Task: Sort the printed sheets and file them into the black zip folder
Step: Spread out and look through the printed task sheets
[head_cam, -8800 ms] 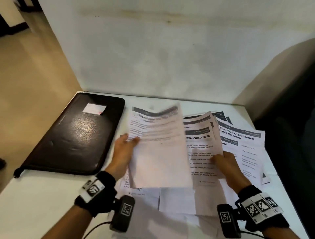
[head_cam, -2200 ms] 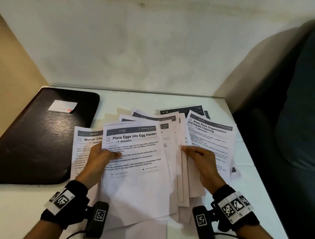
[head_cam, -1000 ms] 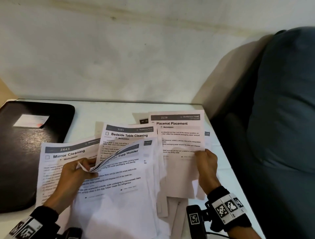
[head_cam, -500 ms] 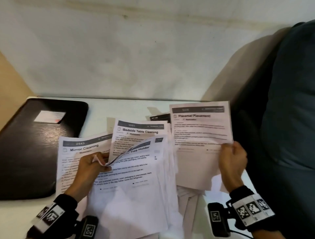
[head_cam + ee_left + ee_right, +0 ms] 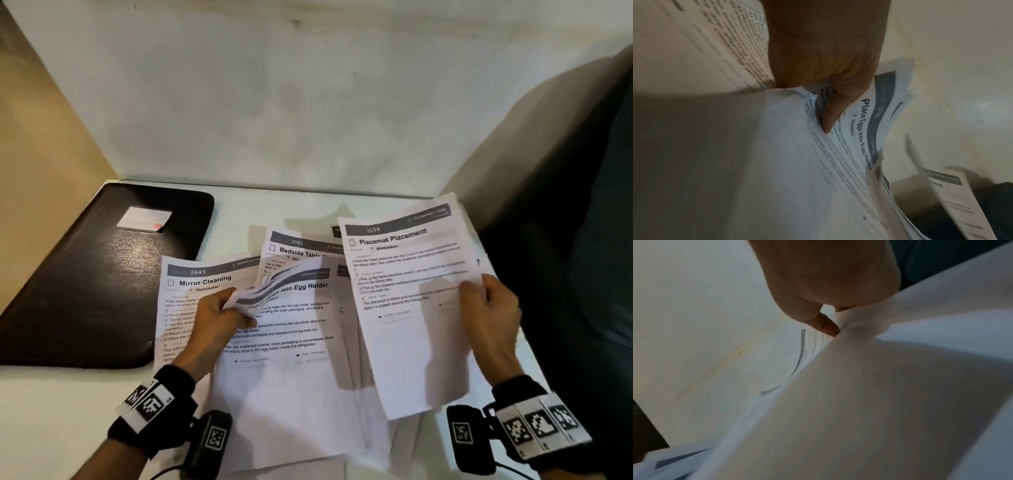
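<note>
The black zip folder [image 5: 92, 274] lies closed at the table's left. A loose pile of printed sheets [image 5: 281, 377] covers the middle. My left hand [image 5: 219, 318] pinches the curled top-left corner of the "Place Eggs into Egg Holder" sheet [image 5: 291, 329], with the thumb [image 5: 830, 113] on its printed face. The "Mirror Cleaning" sheet [image 5: 185, 294] lies flat to its left and a "Bedside Table" sheet [image 5: 298, 248] shows behind. My right hand [image 5: 486, 308] grips the right edge of the "Placemat Placement" sheet [image 5: 407, 301] and holds it lifted off the pile.
The white table [image 5: 51, 411] meets a pale wall [image 5: 308, 102] at the back. A dark upholstered seat [image 5: 589, 240] stands close along the right edge. A small white card [image 5: 144, 219] lies on the folder.
My right hand has carried the Placemat Placement sheet further right and tilted it. The left hand keeps its pinch on the Egg Holder sheet's curled corner.
</note>
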